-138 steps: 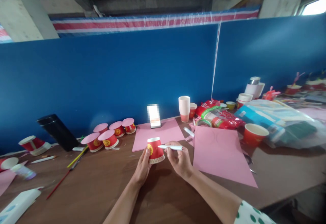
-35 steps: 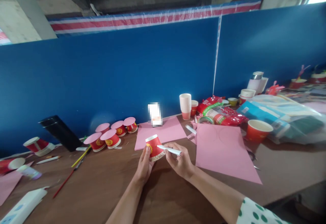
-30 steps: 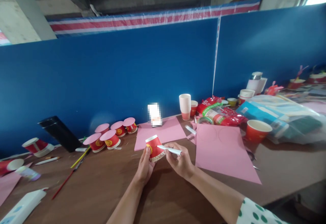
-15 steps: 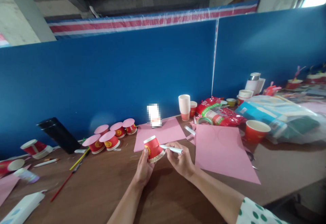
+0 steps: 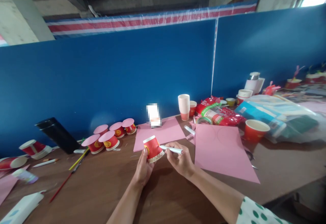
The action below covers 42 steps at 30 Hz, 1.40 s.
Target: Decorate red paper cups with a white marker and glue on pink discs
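Note:
My left hand [image 5: 143, 170] grips an upside-down red paper cup [image 5: 152, 148] with a white base, held tilted just above the brown table [image 5: 102, 190]. My right hand [image 5: 181, 162] is closed round a white pen [image 5: 171, 149], and the pen's tip touches the cup's right side. A pink paper sheet [image 5: 160, 133] lies just behind the cup. A larger pink sheet [image 5: 222, 151] with faint drawn circles lies to the right of my right hand.
Several upturned red cups with pink round tops [image 5: 109, 136] stand at the left. A black box [image 5: 57, 134] leans on the blue partition [image 5: 114, 74]. Stacked paper cups [image 5: 184, 106], red packets [image 5: 216, 113], an open red cup [image 5: 256, 131] and plastic bags [image 5: 280, 115] crowd the right.
The cup has been turned and tilted a little to the left in my left hand. The pen stays against its side.

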Each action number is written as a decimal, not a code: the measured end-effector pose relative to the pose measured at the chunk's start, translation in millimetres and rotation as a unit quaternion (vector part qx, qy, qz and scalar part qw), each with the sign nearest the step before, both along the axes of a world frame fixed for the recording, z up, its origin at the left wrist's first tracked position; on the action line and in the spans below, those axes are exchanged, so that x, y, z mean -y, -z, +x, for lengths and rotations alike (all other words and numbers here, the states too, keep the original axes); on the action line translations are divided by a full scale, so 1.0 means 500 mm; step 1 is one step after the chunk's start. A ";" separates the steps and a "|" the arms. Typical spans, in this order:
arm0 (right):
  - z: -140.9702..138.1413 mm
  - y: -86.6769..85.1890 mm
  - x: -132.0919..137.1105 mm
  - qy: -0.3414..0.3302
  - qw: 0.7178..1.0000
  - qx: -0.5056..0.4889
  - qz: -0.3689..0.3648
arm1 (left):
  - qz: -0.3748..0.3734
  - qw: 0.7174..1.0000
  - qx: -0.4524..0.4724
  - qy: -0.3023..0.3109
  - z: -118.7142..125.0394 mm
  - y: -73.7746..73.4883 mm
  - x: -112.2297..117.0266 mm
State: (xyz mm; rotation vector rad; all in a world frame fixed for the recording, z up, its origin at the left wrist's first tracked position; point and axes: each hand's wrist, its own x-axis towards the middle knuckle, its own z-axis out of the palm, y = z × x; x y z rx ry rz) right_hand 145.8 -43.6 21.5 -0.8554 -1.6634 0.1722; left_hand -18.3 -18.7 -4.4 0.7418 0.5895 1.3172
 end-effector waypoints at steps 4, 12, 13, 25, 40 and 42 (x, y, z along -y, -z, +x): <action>-0.002 0.000 0.001 -0.012 1.000 -0.009 0.000 | -0.009 1.000 -0.002 -0.003 -0.001 0.002 -0.002; -0.003 0.001 0.000 -0.015 0.999 -0.031 -0.027 | -0.012 1.000 -0.004 0.015 0.005 -0.006 0.004; -0.003 -0.001 0.001 -0.016 0.999 -0.033 -0.029 | -0.011 1.000 -0.003 0.019 0.005 -0.007 0.005; 0.001 -0.001 -0.001 0.003 1.000 -0.021 -0.018 | -0.014 1.000 0.001 0.023 0.004 -0.011 0.006; 0.000 -0.013 0.017 -0.005 1.000 -0.027 -0.008 | -0.016 1.000 0.006 -0.004 0.005 0.002 0.002; 0.000 -0.007 0.014 -0.012 1.000 -0.012 0.006 | -0.018 1.000 0.002 -0.002 0.008 0.001 0.001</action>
